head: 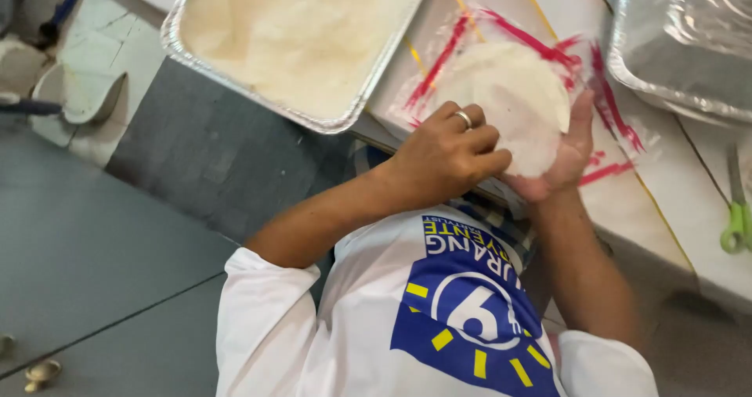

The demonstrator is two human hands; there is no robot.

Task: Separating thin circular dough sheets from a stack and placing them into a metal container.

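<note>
White worktop (674, 178) over grey floor (94, 240). Foil tray (176, 41) holds pale dough; second foil tray (627, 68) plastic-lined. Left hand (446, 158) curled, pinching round wrapper (513, 99); right hand (560, 158) open, cupping it over red-striped plastic bag (611, 115).

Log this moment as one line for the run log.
left hand grips wrapper stack edge | right hand cups stack | foil tray beside
</note>
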